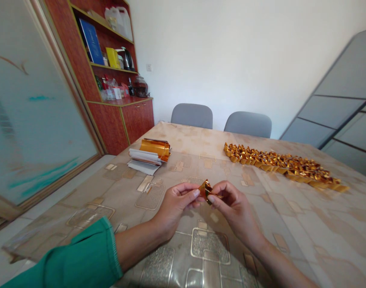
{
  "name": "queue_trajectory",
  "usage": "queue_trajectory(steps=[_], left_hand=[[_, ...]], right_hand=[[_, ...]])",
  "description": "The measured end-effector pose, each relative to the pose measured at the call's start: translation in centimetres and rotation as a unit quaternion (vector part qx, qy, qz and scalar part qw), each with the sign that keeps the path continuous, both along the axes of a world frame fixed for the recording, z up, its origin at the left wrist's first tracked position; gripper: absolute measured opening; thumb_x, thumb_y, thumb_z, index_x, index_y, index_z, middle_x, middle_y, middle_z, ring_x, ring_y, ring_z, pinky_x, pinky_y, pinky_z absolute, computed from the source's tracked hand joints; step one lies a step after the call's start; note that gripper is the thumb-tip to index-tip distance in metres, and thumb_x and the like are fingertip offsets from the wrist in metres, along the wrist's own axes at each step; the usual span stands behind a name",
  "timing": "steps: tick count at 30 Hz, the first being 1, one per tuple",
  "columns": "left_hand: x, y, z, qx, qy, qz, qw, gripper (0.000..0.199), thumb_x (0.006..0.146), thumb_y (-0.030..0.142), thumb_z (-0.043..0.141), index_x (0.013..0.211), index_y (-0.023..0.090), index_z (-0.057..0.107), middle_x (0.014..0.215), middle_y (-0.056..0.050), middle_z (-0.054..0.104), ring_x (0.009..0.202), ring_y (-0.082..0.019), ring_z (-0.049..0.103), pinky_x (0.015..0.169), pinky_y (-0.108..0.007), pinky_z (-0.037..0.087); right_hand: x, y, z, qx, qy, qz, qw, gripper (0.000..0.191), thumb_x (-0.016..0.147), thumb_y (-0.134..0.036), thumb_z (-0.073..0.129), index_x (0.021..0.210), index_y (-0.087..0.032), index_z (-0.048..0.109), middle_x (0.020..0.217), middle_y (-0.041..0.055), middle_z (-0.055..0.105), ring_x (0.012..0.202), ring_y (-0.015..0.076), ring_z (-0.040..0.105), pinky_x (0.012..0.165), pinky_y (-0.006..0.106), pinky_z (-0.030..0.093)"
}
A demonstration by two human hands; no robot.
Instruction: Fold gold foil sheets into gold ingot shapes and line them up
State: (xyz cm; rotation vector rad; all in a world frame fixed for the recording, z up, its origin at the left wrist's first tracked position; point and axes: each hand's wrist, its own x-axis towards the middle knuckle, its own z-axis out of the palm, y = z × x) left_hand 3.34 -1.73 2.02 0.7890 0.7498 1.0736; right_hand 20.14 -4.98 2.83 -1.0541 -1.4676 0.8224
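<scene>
Between my two hands, above the table, is a small folded piece of shiny gold foil paper. My left hand pinches its left side between thumb and fingers. On the other side, the thumb and fingers of my right hand are closed on its right edge. Parts of the piece are hidden behind the fingertips. Beyond my left hand lies a loose stack of gold and grey-white foil sheets, curled at the edges. Rows of many folded gold foil pieces stand packed together at the right.
A patterned plastic cloth covers the table. Two grey chairs stand at its far side by the white wall. A red-brown cabinet with a kettle, jars and boxes is at the back left, beside a frosted glass door.
</scene>
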Motion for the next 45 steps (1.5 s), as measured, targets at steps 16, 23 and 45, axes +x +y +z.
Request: queue_trajectory(steps=[16, 23, 45], left_hand=[[0.2, -0.2, -0.3, 0.018, -0.002, -0.035, 0.999, 0.033, 0.059, 0.027, 0.091, 0.079, 0.013, 0.069, 0.073, 0.000, 0.070, 0.062, -0.008, 0.060, 0.060, -0.018, 0.047], [0.1, 0.0, -0.5, 0.044, 0.044, -0.049, 0.997, 0.029, 0.062, 0.028, 0.088, 0.080, 0.013, 0.069, 0.072, -0.001, 0.069, 0.062, -0.009, 0.059, 0.061, -0.020, 0.046], [0.3, -1.0, 0.1, 0.118, 0.132, -0.059, 0.982, 0.027, 0.069, 0.036, 0.078, 0.064, 0.015, 0.062, 0.058, 0.002, 0.059, 0.054, -0.011, 0.053, 0.054, -0.022, 0.041]], right_hand=[[-0.7, 0.3, -0.5, -0.068, 0.065, 0.041, 0.995, 0.031, 0.076, -0.039, 0.080, 0.071, -0.021, 0.055, 0.064, -0.0036, 0.057, 0.058, 0.0121, 0.053, 0.052, 0.023, 0.041], [-0.5, 0.6, -0.1, -0.152, 0.111, 0.082, 0.979, 0.040, 0.070, -0.050, 0.082, 0.070, -0.021, 0.056, 0.063, -0.0024, 0.062, 0.050, 0.0110, 0.053, 0.047, 0.023, 0.045], [-0.7, 0.1, 0.5, -0.109, 0.081, 0.043, 0.990, 0.037, 0.075, -0.053, 0.078, 0.070, -0.021, 0.060, 0.065, -0.0017, 0.058, 0.061, 0.0144, 0.050, 0.059, 0.026, 0.042]])
